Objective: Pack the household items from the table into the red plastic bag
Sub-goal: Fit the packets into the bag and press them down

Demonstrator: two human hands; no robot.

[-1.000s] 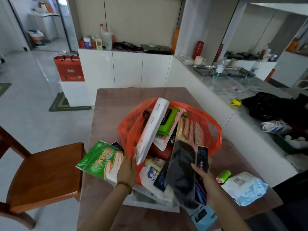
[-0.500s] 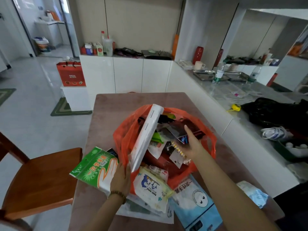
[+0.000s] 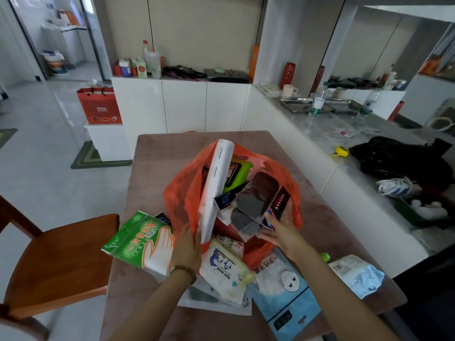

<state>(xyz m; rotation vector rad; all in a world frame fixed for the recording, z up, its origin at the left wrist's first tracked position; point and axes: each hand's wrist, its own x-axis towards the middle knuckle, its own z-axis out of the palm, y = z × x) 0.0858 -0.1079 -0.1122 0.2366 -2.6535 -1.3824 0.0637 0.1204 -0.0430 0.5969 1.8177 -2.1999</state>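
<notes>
At the near rim of the red plastic bag (image 3: 182, 193), our right hand (image 3: 280, 233), drawn back from deep inside, fingers straight on a dark packet (image 3: 248, 205), our left hand (image 3: 187, 244) still gripping the left rim, bag central on the table (image 3: 157, 168), translucent, mouth open, white box (image 3: 216, 188) upright inside

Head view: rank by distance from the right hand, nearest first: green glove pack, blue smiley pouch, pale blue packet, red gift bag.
1. Blue smiley pouch: just below the right hand.
2. Pale blue packet: right table edge.
3. Green glove pack: left, beyond the red plastic bag.
4. Red gift bag: far left, off the table.
</notes>
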